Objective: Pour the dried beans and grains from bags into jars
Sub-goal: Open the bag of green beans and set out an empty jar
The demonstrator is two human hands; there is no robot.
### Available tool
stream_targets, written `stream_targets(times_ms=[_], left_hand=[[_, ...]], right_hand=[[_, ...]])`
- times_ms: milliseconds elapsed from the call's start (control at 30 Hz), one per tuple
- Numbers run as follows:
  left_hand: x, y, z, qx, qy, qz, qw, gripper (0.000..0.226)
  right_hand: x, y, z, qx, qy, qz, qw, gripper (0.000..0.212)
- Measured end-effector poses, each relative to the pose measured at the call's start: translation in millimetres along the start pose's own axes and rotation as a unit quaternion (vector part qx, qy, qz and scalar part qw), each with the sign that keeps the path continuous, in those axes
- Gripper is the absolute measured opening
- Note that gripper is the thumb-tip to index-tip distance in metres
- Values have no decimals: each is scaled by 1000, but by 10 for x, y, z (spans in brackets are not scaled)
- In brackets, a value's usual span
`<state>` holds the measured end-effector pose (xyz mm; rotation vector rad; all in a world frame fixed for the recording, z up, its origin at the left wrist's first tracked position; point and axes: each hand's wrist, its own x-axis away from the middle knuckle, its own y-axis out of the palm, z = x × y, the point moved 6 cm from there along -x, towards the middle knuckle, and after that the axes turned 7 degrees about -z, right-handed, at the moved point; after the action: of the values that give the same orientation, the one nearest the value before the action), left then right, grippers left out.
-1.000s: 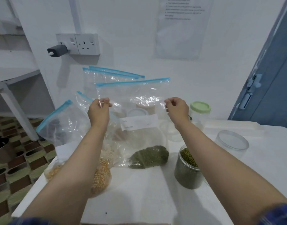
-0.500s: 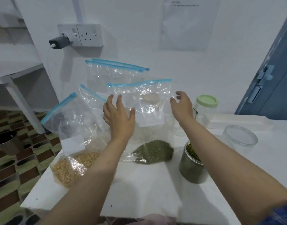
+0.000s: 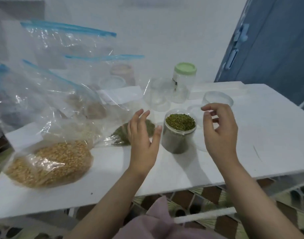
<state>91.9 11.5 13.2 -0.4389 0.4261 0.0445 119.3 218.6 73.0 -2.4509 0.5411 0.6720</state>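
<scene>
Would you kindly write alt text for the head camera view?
Two open hands, left hand and right hand, hover either side of an uncapped jar of green beans on a white table; zip bags of grains stand left.

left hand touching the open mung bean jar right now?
Apart. The head view shows white table between the left hand and the open mung bean jar; the thumb tip is close to the jar's wall but short of it.
</scene>
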Motion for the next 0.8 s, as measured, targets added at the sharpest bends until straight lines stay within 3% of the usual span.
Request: stream_targets(times_ms=[100,200,467,567,800], left_hand=[[61,338,13,79,-44,-50,995,60],[32,602,-1,168,-86,-57,980,60],[-51,939,-25,208,-102,55,971,47],[-72,959,-47,205,-118,94,967,37],[-65,951,-71,190,-123,106,968,35]], right_hand=[[61,-233,385,28,49,-18,998,23],[6,-341,823,61,101,-95,989,24],[-134,-221,1577,142,94,-349,922,27],[-61,-128,1711,143,87,-412,895,52],[3,-16,1759,186,42,-457,869,104]])
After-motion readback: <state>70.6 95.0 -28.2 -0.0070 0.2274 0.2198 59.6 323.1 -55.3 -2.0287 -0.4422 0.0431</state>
